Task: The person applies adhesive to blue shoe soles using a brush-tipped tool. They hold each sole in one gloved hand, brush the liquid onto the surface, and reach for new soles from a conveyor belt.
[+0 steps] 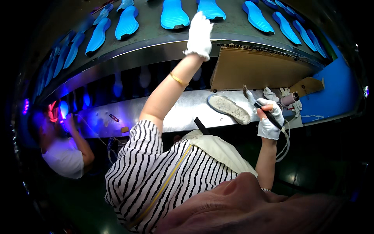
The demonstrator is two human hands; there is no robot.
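Observation:
My left hand (pixel 199 37), in a white glove, stretches forward over the belt's near edge. Its fingers are extended, with the tips at the left edge of a blue shoe sole (pixel 212 9); any contact is hard to make out. In my right hand (pixel 270 120), gloved in white with bare fingertips showing, is a brush (pixel 269 114) with a black handle and a pale tube at its rear end. The bristles point away from me, above the metal bench (pixel 183 109). A grey-white shoe sole (pixel 229 109) lies on that bench, left of the brush.
More blue soles (pixel 173 15) lie in rows on the dark belt (pixel 150 23). Cardboard (pixel 257 70) stands behind the bench. White gloves (pixel 293 102) and a thread spool (pixel 289 99) lie at the right, beside a blue panel (pixel 331 89). A co-worker (pixel 64 152) sits at the left under violet light.

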